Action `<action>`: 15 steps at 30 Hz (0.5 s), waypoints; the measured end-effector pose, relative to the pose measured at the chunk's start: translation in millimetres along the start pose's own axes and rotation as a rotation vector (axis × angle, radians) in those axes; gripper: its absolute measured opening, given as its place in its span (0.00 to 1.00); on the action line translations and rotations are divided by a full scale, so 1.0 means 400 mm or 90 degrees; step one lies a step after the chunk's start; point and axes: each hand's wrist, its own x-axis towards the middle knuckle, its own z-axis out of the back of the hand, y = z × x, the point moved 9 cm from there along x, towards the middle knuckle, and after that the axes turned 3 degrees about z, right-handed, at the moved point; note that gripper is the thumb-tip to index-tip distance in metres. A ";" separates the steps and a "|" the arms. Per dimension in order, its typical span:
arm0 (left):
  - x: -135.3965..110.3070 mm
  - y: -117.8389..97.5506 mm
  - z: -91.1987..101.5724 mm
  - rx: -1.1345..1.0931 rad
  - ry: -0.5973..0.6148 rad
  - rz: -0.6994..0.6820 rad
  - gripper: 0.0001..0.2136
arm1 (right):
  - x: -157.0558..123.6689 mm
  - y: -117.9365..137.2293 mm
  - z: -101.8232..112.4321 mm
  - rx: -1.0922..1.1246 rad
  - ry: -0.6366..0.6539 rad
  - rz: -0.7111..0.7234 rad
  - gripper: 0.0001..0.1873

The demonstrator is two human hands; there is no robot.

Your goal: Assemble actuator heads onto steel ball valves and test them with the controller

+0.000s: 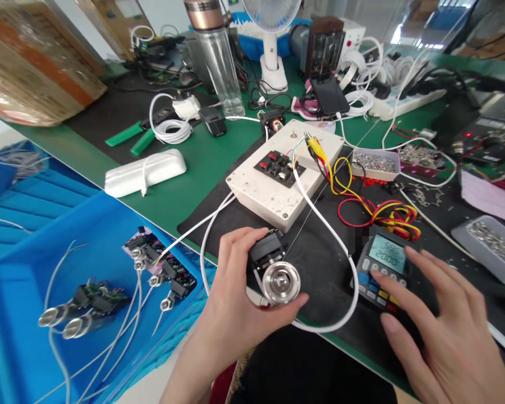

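My left hand (235, 297) is wrapped round a sensor module (281, 282) with a round, shiny metal end and a black housing. A white cable loops near it over the black mat. My right hand (444, 320) has its fingers apart over a handheld meter (385, 269) with a lit display and coloured buttons. One fingertip rests at the buttons; another is by the display's edge. Behind both hands stands a beige box (256, 191) with black and red terminals on top. Yellow clip leads (320, 151) meet thin wires above it.
At left, a blue bin (17, 280) holds several metal-ended modules and cables. Small trays of metal parts (374, 163) sit at right. A wrapped white bundle (145, 173), a glass bottle (221, 67) and a white fan (272, 56) stand farther back.
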 end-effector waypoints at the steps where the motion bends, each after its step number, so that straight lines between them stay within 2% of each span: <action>1: -0.001 0.000 0.000 -0.001 0.000 0.001 0.38 | 0.000 0.000 0.001 -0.001 -0.002 -0.001 0.23; 15: 0.001 -0.002 0.003 0.001 -0.003 -0.018 0.37 | 0.005 0.002 0.002 -0.006 0.001 -0.005 0.22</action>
